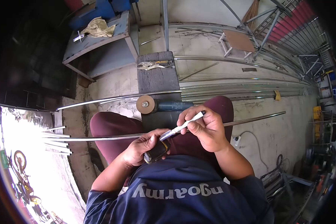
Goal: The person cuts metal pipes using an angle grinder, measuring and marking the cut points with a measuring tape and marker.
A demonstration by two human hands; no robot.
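Observation:
My left hand is closed around a black and yellow tape measure just above my lap. My right hand grips a white marker pen with a dark end, its other end pointing down to the tape measure. Across my thighs, under both hands, runs a long shiny metal tube. Just beyond my hands lies an angle grinder with a brown disc. The marker's low end meets a silvery part by the tape measure, and I cannot make out which it belongs to.
A dark board ahead carries locking pliers. More metal tubes lie on the floor to the right. A metal workbench holds a cloth at far left. A small stool stands at the back right.

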